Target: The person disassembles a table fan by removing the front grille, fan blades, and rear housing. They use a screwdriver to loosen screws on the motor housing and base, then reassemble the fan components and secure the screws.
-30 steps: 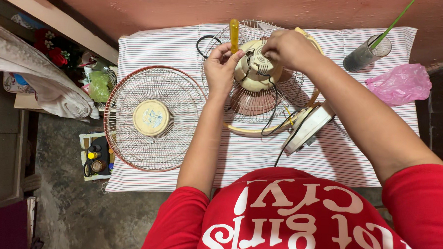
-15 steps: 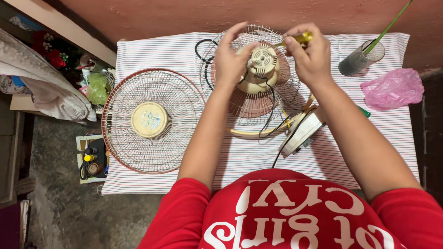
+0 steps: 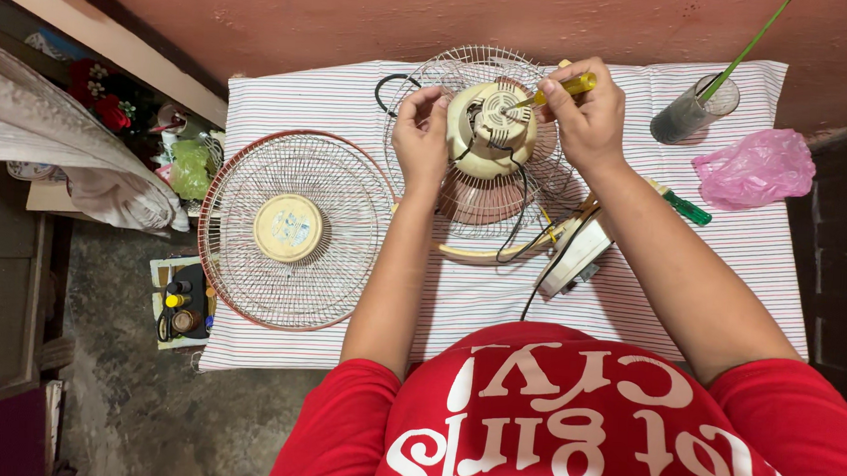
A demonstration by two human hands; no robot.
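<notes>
Cream plastic fan motor housing (image 3: pixel 490 127), round, ribbed: left hand (image 3: pixel 420 138) curled against its side; right hand (image 3: pixel 586 117) closed on yellow-handled screwdriver (image 3: pixel 561 86). Round wire grille (image 3: pixel 291 227) lies beside on striped tabletop (image 3: pixel 335 91).

Glossy cream plastic motor housing (image 3: pixel 490 127)

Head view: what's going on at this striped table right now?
A person is working on a cream plastic fan motor housing set in a wire rear guard. The left hand steadies the housing; the right hand holds a yellow-handled screwdriver, tip on the housing. The detached round wire front grille lies flat to the left.
</notes>
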